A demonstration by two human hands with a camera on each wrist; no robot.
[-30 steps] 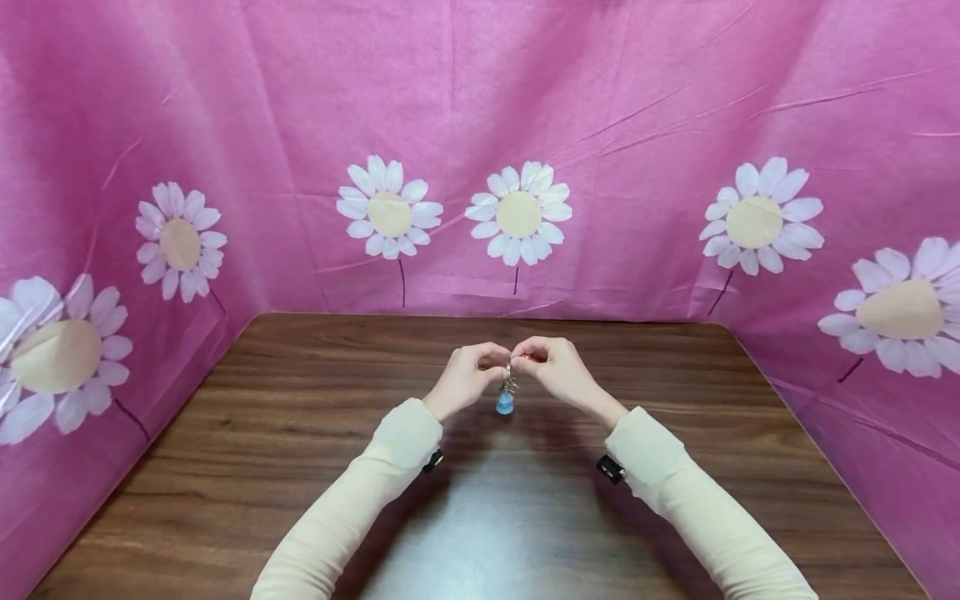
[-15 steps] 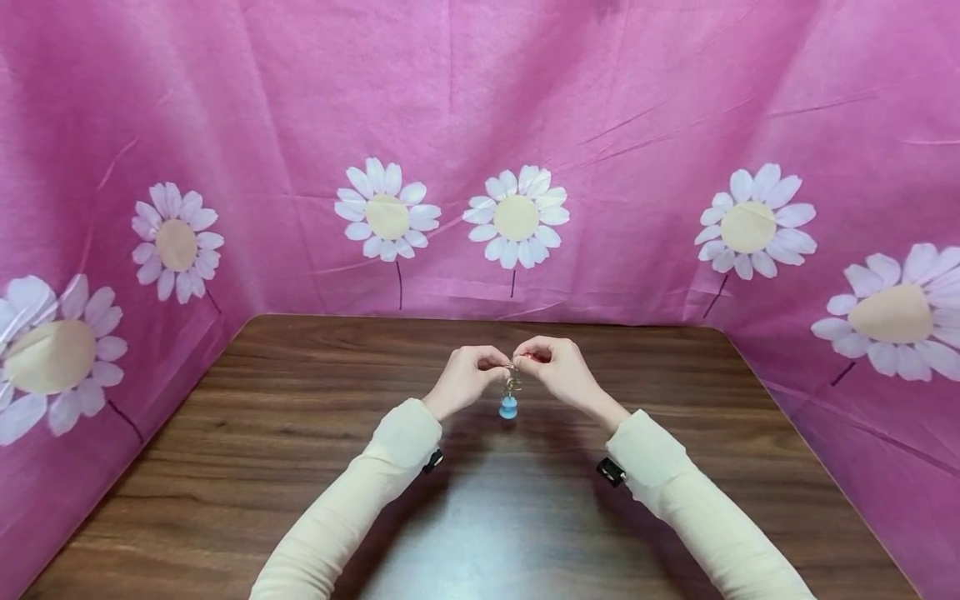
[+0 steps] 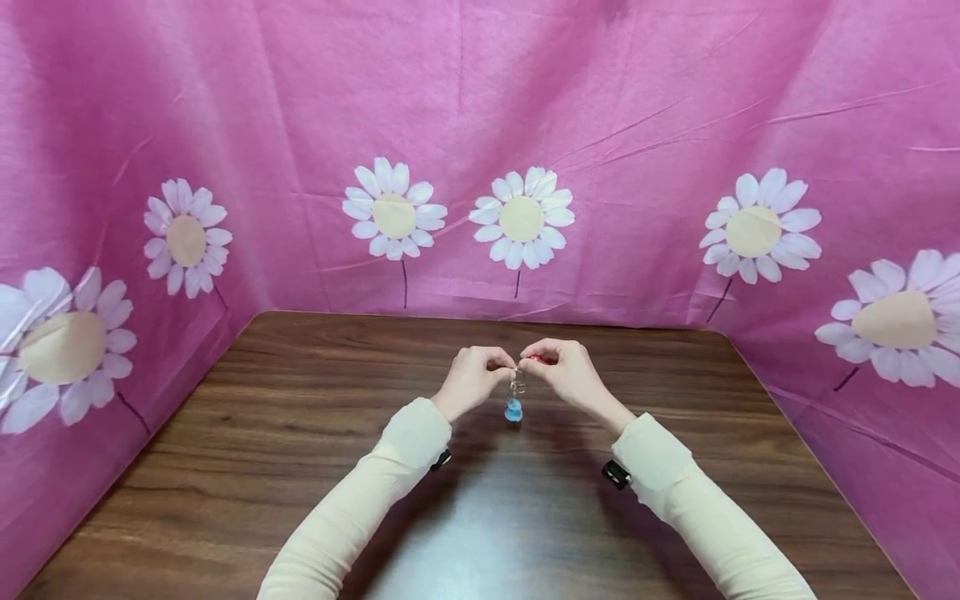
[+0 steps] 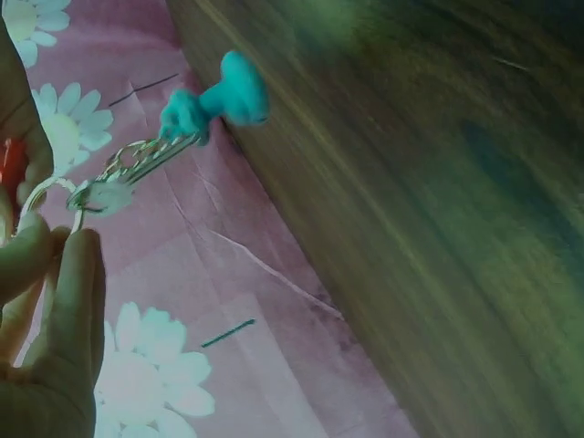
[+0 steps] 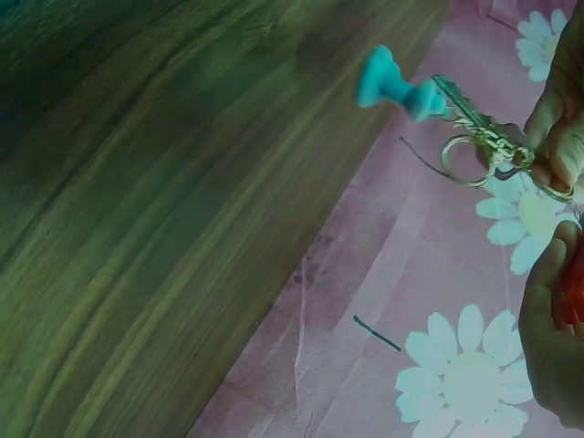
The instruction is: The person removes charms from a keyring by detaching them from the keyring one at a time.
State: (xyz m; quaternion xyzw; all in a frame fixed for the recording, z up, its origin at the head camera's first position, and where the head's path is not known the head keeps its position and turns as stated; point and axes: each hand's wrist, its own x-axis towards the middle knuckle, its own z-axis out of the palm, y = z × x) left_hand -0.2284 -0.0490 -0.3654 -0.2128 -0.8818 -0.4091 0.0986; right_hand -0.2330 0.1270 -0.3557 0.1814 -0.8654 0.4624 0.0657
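Over the far middle of the table, my left hand (image 3: 471,379) pinches the gold key ring (image 5: 558,193) between thumb and fingertips. From it hang a key (image 5: 459,102), a short gold chain (image 4: 128,160), a second gold ring (image 5: 461,162) and a blue charm (image 3: 513,411) with a flared end. My right hand (image 3: 567,373), just right of the left, holds a small red object (image 5: 573,283), mostly covered by its fingers. The right fingertips are close to the key ring; whether the red object is joined to it I cannot tell.
The brown wooden table (image 3: 247,467) runs beneath both arms. A pink cloth (image 3: 622,100) printed with white daisies surrounds its back and sides. Small black cameras sit at the cuffs, such as the right wrist camera (image 3: 617,474).
Both hands keep their holds and shift slightly in the head view. The blue charm swings and turns, hanging a little lower. More of the red object shows at the right fingertips.
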